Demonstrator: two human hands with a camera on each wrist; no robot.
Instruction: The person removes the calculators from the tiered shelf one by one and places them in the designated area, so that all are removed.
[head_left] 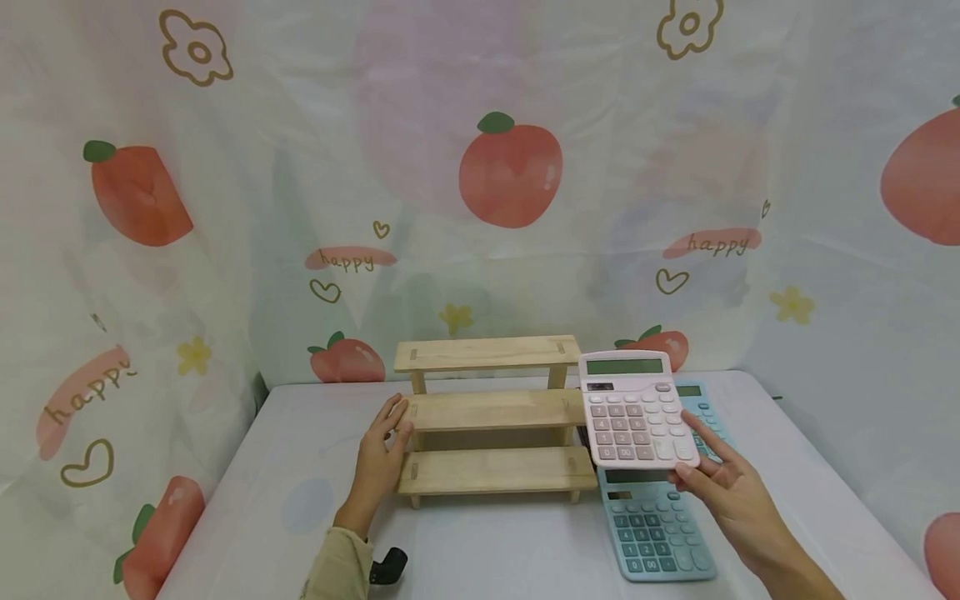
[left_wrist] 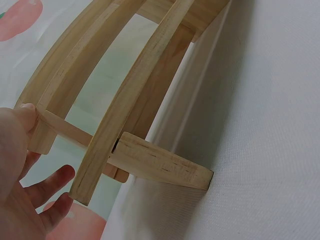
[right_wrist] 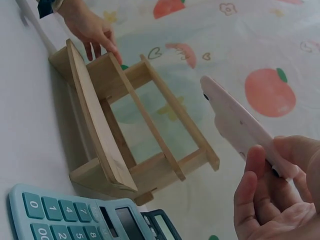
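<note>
At the left end of a three-tier wooden display shelf (head_left: pixel 495 471), my left hand (head_left: pixel 382 454) pinches the middle board between thumb and fingers. In the left wrist view, the thumb lies against that board, and two other fingers (left_wrist: pixel 60 207) hang apart beside the lower board. My right hand (head_left: pixel 735 492) grips a pink calculator (head_left: pixel 637 408) by its lower right corner, thumb in front and fingers behind. It is tilted up beside the shelf's right end, its back partly showing in the right wrist view. Below it lies a blue calculator (head_left: pixel 660 533), its top hidden.
Another blue calculator (head_left: pixel 705 408) lies farther back, mostly behind the pink one. A small black curved object (head_left: pixel 388 567) sits near the left sleeve. The white-covered table (head_left: pixel 510 550) meets a printed fabric backdrop (head_left: pixel 510 283) at the back and sides.
</note>
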